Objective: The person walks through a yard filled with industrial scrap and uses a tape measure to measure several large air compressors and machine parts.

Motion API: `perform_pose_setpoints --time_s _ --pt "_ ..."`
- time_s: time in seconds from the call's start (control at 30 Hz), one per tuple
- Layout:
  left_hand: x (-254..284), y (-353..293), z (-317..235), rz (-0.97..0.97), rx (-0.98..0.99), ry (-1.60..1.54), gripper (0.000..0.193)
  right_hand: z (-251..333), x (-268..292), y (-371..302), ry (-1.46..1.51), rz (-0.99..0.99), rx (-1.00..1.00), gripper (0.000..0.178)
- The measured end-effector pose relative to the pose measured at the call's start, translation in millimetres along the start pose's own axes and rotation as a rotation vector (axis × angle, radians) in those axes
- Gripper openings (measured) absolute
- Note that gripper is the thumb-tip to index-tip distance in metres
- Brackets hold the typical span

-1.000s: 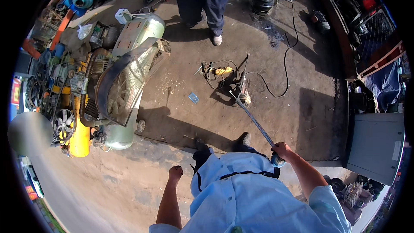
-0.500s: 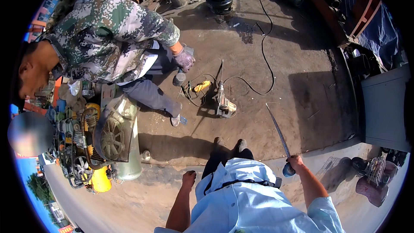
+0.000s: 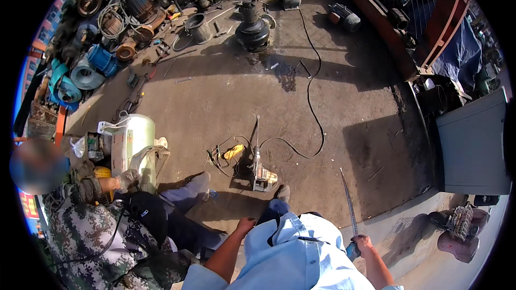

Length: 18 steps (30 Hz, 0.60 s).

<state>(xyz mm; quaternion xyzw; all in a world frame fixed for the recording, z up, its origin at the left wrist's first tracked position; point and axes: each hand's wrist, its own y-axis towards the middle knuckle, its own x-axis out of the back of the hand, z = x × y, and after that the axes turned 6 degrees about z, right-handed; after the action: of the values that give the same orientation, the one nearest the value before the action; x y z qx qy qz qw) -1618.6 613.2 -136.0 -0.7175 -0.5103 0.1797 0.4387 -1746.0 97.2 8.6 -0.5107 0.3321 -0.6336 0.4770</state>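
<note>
My right hand [image 3: 364, 245] is closed around a blue tape measure [image 3: 353, 250]. Its graduated metal blade [image 3: 350, 204] runs out ahead, low over the ground. My left hand [image 3: 246, 224] hangs beside my blue shirt, fingers curled, with nothing visible in it. Just beyond my foot stands a corded power tool with a long bit [image 3: 263, 176], nearer my left hand than my right. A yellow corded item [image 3: 233, 152] lies next to it amid looped cable.
At lower left a co-worker in camouflage [image 3: 102, 236] bends with a gloved hand by a pale green tank [image 3: 142, 137]. Motors and pump parts [image 3: 99, 59] are heaped far left. A black cable [image 3: 317, 86] crosses the floor. A grey cabinet [image 3: 473, 145] stands right.
My view has shifted forward, nearer the power tool. The co-worker has gone from upper left to lower left, toward the tank. The tape measure stays in my right hand, blade out.
</note>
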Motion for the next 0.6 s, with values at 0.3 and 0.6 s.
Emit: perform_pose_setpoints --time_s 0.3,0.6 --pt "40.6 89.2 -221.7 -0.101 -0.148 -0.228 0.021 101.6 34.2 43.2 0.474 -0.056 -0.089 0.022" --pt "44.2 94.9 -265.6 -0.241 0.230 -0.294 0.029 282.8 118.8 200.0 0.232 0.102 -0.206 0.027"
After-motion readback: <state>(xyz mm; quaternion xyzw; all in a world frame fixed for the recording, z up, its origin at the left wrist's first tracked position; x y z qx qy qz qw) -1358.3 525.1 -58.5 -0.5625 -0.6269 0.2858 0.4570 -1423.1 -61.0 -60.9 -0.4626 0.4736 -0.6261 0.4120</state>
